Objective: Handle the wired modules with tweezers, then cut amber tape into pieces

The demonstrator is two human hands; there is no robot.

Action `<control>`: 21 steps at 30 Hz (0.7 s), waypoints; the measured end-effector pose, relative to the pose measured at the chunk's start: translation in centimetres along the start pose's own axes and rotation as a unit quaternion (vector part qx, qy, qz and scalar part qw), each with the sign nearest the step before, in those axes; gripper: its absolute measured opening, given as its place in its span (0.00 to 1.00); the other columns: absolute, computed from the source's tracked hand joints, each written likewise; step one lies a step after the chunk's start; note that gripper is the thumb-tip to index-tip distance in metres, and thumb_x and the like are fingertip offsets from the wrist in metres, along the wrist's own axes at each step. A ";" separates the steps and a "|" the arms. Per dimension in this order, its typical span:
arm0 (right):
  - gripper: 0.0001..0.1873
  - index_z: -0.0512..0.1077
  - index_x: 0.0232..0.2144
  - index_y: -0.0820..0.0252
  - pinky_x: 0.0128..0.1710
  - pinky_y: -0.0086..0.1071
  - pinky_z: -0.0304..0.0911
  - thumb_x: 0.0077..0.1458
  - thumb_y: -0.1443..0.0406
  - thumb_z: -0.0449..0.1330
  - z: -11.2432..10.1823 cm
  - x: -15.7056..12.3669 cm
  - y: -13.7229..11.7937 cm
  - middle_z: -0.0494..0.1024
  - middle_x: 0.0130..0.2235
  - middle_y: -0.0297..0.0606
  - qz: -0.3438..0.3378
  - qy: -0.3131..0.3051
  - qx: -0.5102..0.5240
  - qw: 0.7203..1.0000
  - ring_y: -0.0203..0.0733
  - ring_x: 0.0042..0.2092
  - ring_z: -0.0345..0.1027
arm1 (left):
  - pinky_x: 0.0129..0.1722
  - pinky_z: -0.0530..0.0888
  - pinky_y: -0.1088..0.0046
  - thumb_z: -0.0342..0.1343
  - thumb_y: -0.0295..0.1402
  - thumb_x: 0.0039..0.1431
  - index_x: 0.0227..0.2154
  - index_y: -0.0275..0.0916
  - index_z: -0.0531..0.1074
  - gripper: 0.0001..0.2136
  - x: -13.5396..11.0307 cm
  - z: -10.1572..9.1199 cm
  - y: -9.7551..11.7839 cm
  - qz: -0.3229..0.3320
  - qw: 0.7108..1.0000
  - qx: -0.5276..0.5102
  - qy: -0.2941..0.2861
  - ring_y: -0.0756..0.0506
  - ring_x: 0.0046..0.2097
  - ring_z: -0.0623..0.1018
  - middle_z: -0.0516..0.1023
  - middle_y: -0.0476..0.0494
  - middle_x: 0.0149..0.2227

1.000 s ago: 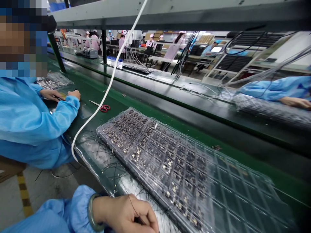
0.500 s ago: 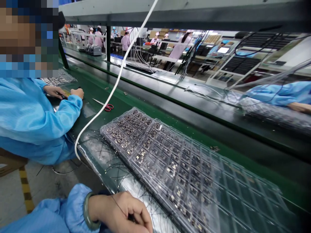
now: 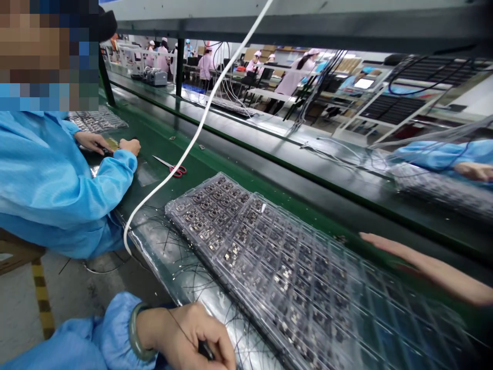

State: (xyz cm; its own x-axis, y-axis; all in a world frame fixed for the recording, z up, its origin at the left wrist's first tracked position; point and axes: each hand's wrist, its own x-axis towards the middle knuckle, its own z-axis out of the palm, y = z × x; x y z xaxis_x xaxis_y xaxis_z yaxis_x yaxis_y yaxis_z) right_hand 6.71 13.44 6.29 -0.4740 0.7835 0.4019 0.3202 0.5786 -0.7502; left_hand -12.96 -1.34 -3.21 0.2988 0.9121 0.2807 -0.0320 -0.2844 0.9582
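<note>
While your left hand (image 3: 185, 334) pinches a thin black wire (image 3: 181, 325), hold it gently
Light, springy and easily kinked, so grip near its dark end, just beside the clear plastic tray of circuit boards (image 3: 175, 208); your right hand is out of view

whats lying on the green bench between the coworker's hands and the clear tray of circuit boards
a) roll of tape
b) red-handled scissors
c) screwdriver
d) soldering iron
b, the red-handled scissors lie on the green bench, just beyond the clear plastic tray.
</note>
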 end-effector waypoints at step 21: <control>0.14 0.73 0.27 0.54 0.20 0.31 0.64 0.61 0.55 0.59 0.6 -10.4 -4.9 0.76 0.26 0.35 0.108 0.150 -0.021 0.983 0.39 0.23 0.67 | 0.38 0.77 0.73 0.63 0.38 0.56 0.56 0.39 0.65 0.26 0.1 -0.7 2.8 -0.163 0.984 -0.065 -0.025 0.43 0.45 0.82 0.80 0.34 0.50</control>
State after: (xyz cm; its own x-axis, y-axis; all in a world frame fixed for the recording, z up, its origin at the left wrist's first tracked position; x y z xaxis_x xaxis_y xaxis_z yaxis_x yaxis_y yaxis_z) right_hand 9.56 2.32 5.51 -0.1297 0.9169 0.3774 0.4232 0.3954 -0.8152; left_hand -13.67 -1.84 -0.47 0.3599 0.9320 -0.0435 -0.0479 0.0650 0.9967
